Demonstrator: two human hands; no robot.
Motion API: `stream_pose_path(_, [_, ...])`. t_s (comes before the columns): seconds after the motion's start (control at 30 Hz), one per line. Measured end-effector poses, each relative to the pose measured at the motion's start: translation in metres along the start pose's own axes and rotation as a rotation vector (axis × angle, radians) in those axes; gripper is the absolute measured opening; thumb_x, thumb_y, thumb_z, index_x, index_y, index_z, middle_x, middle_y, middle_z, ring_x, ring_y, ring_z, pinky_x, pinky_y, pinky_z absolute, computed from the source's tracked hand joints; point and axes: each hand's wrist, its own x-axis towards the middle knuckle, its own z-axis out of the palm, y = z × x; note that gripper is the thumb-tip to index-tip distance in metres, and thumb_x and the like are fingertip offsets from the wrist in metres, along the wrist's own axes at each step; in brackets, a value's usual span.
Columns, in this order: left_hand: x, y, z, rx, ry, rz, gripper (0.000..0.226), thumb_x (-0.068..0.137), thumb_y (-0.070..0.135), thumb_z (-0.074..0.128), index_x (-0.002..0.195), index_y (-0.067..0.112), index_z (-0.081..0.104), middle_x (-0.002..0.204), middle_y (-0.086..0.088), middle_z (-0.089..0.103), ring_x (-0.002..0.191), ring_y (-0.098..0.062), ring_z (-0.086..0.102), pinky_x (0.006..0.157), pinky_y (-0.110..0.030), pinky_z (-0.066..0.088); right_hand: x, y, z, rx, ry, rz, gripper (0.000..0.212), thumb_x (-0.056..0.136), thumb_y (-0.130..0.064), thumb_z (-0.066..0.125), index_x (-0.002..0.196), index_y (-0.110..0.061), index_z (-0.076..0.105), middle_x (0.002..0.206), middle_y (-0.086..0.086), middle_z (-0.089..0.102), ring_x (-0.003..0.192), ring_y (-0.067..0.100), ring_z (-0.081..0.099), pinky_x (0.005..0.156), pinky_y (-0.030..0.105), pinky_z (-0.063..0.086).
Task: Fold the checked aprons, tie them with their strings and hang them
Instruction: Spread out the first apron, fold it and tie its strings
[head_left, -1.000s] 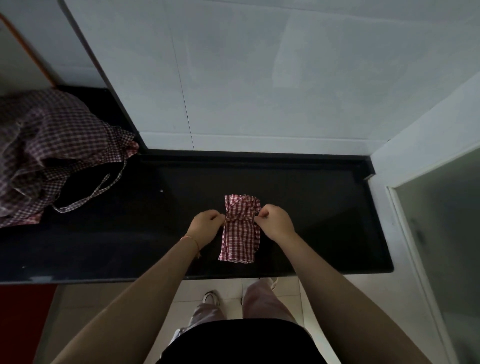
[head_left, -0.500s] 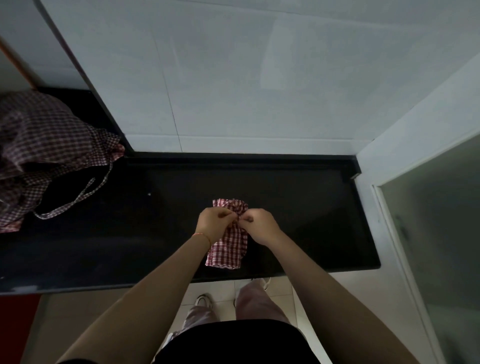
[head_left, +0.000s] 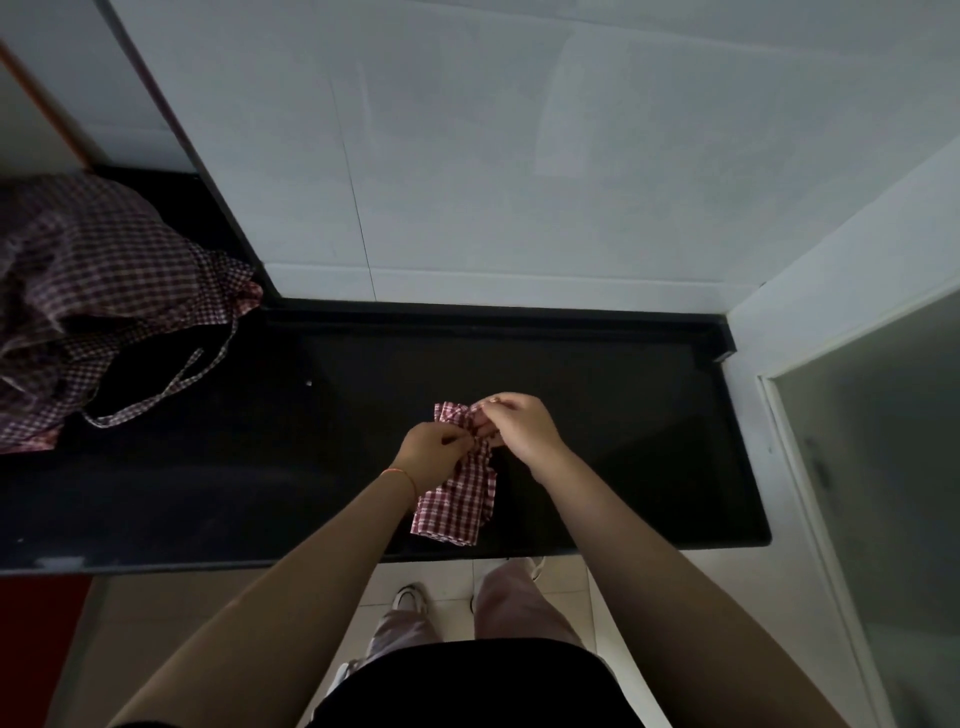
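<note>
the folded apron (head_left: 457, 506) lies on the black counter (head_left: 260, 467), near its front edge, long axis running from that edge toward the tiled wall (head_left: 519, 156), leaning a little to the right as it goes away; its near end fans out flat, its far end is bunched up under the hands. left hand (head_left: 434, 454) sits on the apron's left side, fingers curled in and pinching at the cinched middle, an orange band on the wrist. right hand (head_left: 519, 428) is at the far right corner, fingers curled and pinching the cloth or its string, which of the two i can't tell. the hands are just beside each other. well to the left of the apron a loose pile (head_left: 93, 301) of checked cloth is heaped on the counter, one string (head_left: 166, 389) trailing out from it in a loop. right of the counter's end, a frosted glass panel (head_left: 883, 519) in a white frame. below the counter edge, pale floor tiles, and a shoe (head_left: 410, 597).
</note>
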Motion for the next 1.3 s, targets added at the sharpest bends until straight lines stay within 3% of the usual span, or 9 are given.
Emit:
stream_pose_path(0.17, [0.003,-0.002,-0.004,-0.127,0.002,-0.062,0.021,0.096,0.019,0.058,0.089,0.007,0.073,0.077,-0.003,0.065,0.07,-0.014,0.057,0.068,-0.029,0.049,0.001,0.023,0.002,-0.231,-0.007,-0.082,0.026,0.099,-0.007,0.048,0.108,-0.02,0.069,0.107,-0.004,0.068,0.098,0.008,0.064,0.091,0.03,0.054])
stream_pose_path(0.3, [0.004,0.002,-0.006,-0.132,-0.045,-0.095,0.021,0.096,0.02,0.057,0.093,0.005,0.072,0.078,-0.003,0.063,0.068,-0.011,0.055,0.065,-0.024,0.046,-0.002,0.027,0.012,-0.29,0.008,-0.229,0.014,0.095,-0.012,0.06,0.105,-0.017,0.069,0.104,-0.004,0.067,0.095,0.005,0.062,0.083,0.019,0.05])
stream_pose_path(0.57, [0.003,-0.006,-0.006,-0.197,-0.066,-0.109,0.018,0.095,0.021,0.059,0.094,0.011,0.074,0.094,-0.013,0.069,0.08,-0.016,0.061,0.083,-0.033,0.053,0.003,0.023,0.015,-0.645,-0.057,-0.36,0.013,0.098,-0.013,0.053,0.103,-0.018,0.064,0.107,0.0,0.062,0.097,0.012,0.058,0.088,0.031,0.05])
stream_pose_path(0.67, [-0.001,-0.011,-0.002,-0.258,-0.034,-0.108,0.016,0.094,0.021,0.062,0.093,0.013,0.076,0.094,-0.012,0.072,0.081,-0.017,0.065,0.084,-0.034,0.055,0.004,0.023,0.013,-0.665,-0.089,-0.349,0.011,0.098,-0.013,0.053,0.102,-0.017,0.062,0.104,0.0,0.06,0.093,0.013,0.058,0.086,0.035,0.052])
stream_pose_path(0.87, [-0.003,-0.012,-0.003,-0.349,0.045,-0.085,0.009,0.092,0.019,0.066,0.094,0.013,0.073,0.086,-0.004,0.075,0.076,-0.014,0.071,0.067,-0.022,0.054,0.002,0.024,0.013,-0.679,-0.09,-0.274,0.011,0.098,-0.013,0.052,0.102,-0.02,0.06,0.1,-0.003,0.058,0.09,0.011,0.058,0.084,0.033,0.054])
stream_pose_path(1.03, [0.002,-0.012,-0.005,-0.154,0.041,-0.036,0.009,0.092,0.018,0.065,0.1,0.019,0.067,0.095,0.001,0.072,0.089,-0.01,0.069,0.082,-0.03,0.056,-0.004,0.018,0.018,-0.655,-0.06,-0.299,0.011,0.097,-0.017,0.055,0.107,-0.022,0.059,0.104,-0.005,0.059,0.094,0.009,0.06,0.085,0.029,0.053])
stream_pose_path(1.17, [0.001,-0.006,-0.008,-0.015,0.065,0.036,0.018,0.091,0.013,0.064,0.106,0.023,0.062,0.095,0.006,0.069,0.09,-0.005,0.065,0.074,-0.017,0.048,-0.008,0.017,0.032,-0.649,-0.024,-0.334,0.017,0.096,-0.016,0.057,0.112,-0.023,0.056,0.108,-0.004,0.059,0.098,0.009,0.059,0.085,0.025,0.05])
stream_pose_path(1.3, [-0.003,-0.003,-0.007,-0.059,0.115,0.0,0.013,0.086,0.022,0.072,0.096,0.023,0.063,0.085,0.006,0.071,0.082,-0.004,0.067,0.07,-0.019,0.05,-0.008,0.017,0.036,-0.657,0.055,-0.309,0.006,0.097,-0.016,0.055,0.097,-0.022,0.056,0.095,-0.004,0.06,0.088,0.01,0.06,0.081,0.026,0.052])
